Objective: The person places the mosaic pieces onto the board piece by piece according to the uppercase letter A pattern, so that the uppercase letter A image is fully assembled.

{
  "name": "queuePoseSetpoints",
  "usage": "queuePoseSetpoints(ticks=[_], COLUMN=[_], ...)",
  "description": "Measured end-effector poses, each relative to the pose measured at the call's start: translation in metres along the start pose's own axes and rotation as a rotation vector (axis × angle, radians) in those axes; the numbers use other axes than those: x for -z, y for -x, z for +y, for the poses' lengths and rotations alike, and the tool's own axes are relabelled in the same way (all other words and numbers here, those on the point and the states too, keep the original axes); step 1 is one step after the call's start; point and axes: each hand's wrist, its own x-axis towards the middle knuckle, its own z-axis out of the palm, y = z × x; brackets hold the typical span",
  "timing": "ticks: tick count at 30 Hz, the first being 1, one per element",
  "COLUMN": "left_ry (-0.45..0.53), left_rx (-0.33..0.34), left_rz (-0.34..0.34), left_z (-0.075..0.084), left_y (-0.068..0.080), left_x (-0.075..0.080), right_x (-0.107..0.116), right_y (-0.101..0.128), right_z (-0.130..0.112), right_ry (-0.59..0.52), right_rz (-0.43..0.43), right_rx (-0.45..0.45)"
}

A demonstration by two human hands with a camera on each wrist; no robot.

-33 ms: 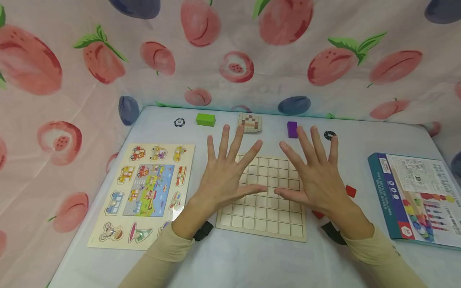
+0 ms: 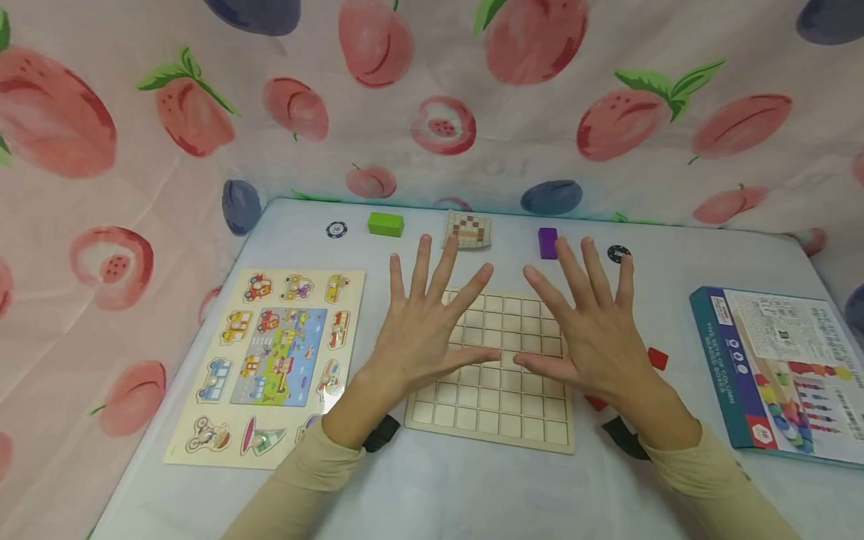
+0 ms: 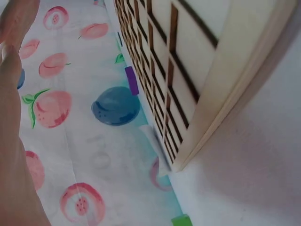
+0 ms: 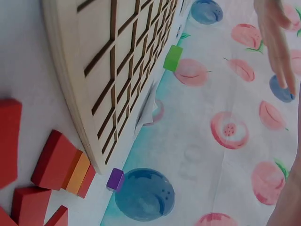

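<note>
Both hands are held up with fingers spread, palms turned away from the head camera, and nothing in them. In the head view my left hand [image 2: 420, 330] overlaps the left half of a wooden grid board [image 2: 487, 442], and my right hand [image 2: 599, 341] overlaps its right edge. The two thumbs point at each other across the middle of the board, a small gap apart. The board [image 3: 225, 84] has rows of square recesses with nothing set in them. Beside it, partly hidden under my right hand, lie several red blocks [image 4: 54, 160] and an orange block [image 4: 76, 173].
A wooden vehicle puzzle [image 2: 232, 442] lies at the left, a boxed toy [image 2: 729, 375] at the right. Along the back are a green block [image 2: 385, 224], a patterned grid card [image 2: 470, 230], a purple block [image 2: 548, 244] and two poker chips, one white-rimmed [image 2: 336, 229], one black [image 2: 617, 253]. Fruit-printed cloth hangs behind.
</note>
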Motion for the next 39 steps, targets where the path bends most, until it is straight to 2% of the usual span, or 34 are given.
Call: queuePoseSetpoints(ticks=[3,5,9,12,15,18,22,29,35,39], left_ry=[0.031,0.092,0.294,0.414,0.475,0.492,0.466,0.43,0.504,0.533], left_rx=[0.001,0.006,0.027,0.042,0.046,0.044,0.043,0.056,0.048,0.048], left_rz=[-0.034,-0.09,-0.259,-0.4,-0.517,-0.583,-0.593,-0.586,-0.612,-0.604], left_z=[-0.002,-0.006,-0.019,-0.032,-0.041,-0.045,-0.044,-0.039,-0.045,-0.048], left_y=[0.002,0.007,0.025,0.042,0.057,0.065,0.068,0.065,0.068,0.069], left_x=[-0.001,-0.002,-0.002,-0.002,-0.004,-0.008,-0.01,-0.009,-0.008,-0.008], right_x=[0.003,0.008,0.019,0.02,0.013,0.004,-0.004,-0.006,-0.007,-0.007], right_y=[0.003,0.007,0.021,0.028,0.031,0.031,0.029,0.025,0.027,0.025], right_z=[0.004,0.012,0.03,0.041,0.047,0.05,0.055,0.063,0.068,0.07], right_ry=[-0.015,-0.036,-0.111,-0.149,-0.146,-0.131,-0.093,-0.041,-0.045,-0.041], right_rz=[-0.033,-0.09,-0.282,-0.437,-0.575,-0.646,-0.664,-0.643,-0.692,-0.664], right_rx=[-0.021,-0.065,-0.255,-0.391,-0.454,-0.471,-0.466,-0.45,-0.436,-0.416])
